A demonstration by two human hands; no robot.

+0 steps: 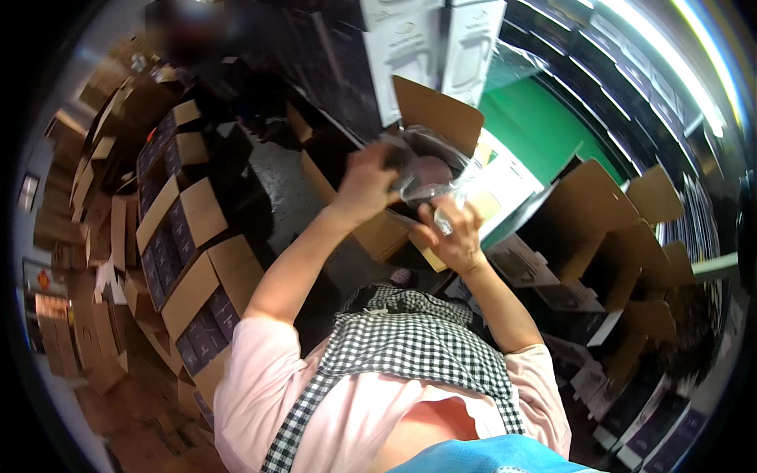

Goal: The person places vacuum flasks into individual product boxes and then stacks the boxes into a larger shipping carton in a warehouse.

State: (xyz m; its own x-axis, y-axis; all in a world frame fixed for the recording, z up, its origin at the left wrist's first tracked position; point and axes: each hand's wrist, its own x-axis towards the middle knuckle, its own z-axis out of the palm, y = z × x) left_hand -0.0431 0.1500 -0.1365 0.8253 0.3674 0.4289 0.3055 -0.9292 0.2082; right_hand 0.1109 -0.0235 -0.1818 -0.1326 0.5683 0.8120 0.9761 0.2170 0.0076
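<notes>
A clear plastic bag [410, 175] is spread at the mouth of an open cardboard box, whose brown flap [438, 112] stands up behind it. Through the film shows a rounded pinkish thing [433, 170]; its kind I cannot make out. My left hand [367, 183], slightly blurred, is at the bag's left side with its fingers curled on the film. At the near right edge, my right hand [457, 235] pinches a crumpled part of the same bag. Both forearms reach forward over the box.
White printed cartons [406, 67] are stacked behind the box, beside a green surface [536, 118]. Open brown boxes [587, 213] stand at my right. Along my left runs a row of open cartons [201, 213] packed with dark boxes. Grey floor [280, 185] shows between.
</notes>
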